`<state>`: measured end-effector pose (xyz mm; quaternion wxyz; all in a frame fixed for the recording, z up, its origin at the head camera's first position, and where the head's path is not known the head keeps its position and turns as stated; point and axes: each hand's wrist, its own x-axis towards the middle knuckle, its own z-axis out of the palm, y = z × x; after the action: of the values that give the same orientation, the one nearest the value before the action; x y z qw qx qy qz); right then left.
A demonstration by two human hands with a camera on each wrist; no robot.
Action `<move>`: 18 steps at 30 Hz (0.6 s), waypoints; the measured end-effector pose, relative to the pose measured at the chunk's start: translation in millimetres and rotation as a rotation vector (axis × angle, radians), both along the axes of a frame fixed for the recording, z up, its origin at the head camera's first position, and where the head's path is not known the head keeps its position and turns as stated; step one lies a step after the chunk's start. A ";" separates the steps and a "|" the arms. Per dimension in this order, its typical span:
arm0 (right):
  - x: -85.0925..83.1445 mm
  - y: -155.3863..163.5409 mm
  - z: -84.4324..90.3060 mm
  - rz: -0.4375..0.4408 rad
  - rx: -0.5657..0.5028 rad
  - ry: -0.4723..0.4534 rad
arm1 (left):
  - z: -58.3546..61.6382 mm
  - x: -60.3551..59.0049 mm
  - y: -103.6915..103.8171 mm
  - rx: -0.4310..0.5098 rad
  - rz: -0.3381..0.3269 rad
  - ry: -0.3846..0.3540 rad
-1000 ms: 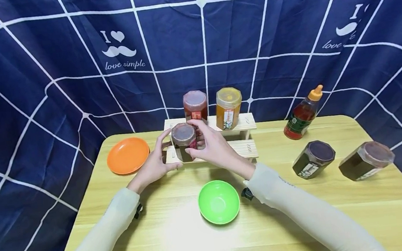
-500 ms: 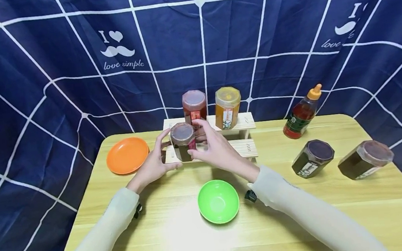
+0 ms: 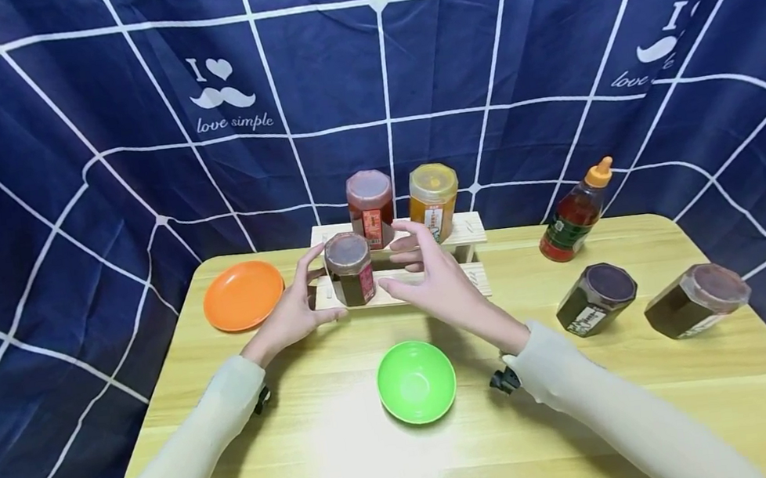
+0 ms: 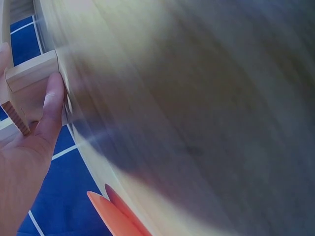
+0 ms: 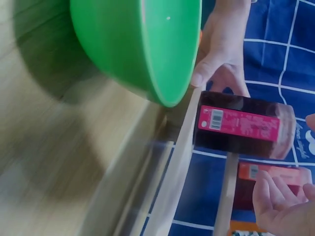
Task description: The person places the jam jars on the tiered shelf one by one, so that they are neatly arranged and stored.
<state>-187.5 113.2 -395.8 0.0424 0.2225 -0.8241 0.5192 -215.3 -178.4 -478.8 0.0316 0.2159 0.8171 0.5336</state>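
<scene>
A dark jar with a pink label (image 3: 351, 268) stands upright on the lower step, at the left end of the two-step wooden rack (image 3: 470, 227). At that end my left hand (image 3: 290, 313) holds the rack, its thumb at the front edge; the left wrist view shows a digit (image 4: 53, 101) against the wood. Some left fingers are hidden behind the jar. Right of the jar, my right hand (image 3: 439, 284) is apart from it, fingers loosely bent around nothing. On the upper step stand a red-brown jar (image 3: 370, 205) and a yellow jar (image 3: 433, 194).
An orange plate (image 3: 244, 296) lies left of the rack, and a green bowl (image 3: 417, 382) sits in front of it. To the right are a squeeze bottle (image 3: 574, 217), a dark jar (image 3: 597, 299) and another dark jar (image 3: 697, 302). A blue curtain (image 3: 321, 65) hangs behind.
My right hand has let go of the jar with the pink label and drawn back to the right. The left hand and the jar have hardly moved.
</scene>
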 end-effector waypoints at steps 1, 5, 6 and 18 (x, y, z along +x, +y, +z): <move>1.9 3.1 1.6 -0.003 -0.003 -0.003 | 0.0 -0.1 0.2 0.000 0.001 -0.005; 7.9 17.6 5.8 -0.018 -0.030 0.004 | 0.9 0.6 0.6 -0.004 0.005 -0.020; 9.3 21.2 6.9 -0.025 -0.035 0.009 | 1.0 0.6 0.6 -0.008 0.008 -0.022; 26.3 68.3 21.3 -0.117 -0.083 0.022 | 2.5 1.8 2.1 -0.013 0.027 -0.042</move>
<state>-161.3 181.5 -374.4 0.0908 0.1779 -0.8130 0.5470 -213.6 -176.3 -476.3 0.0427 0.1935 0.8227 0.5329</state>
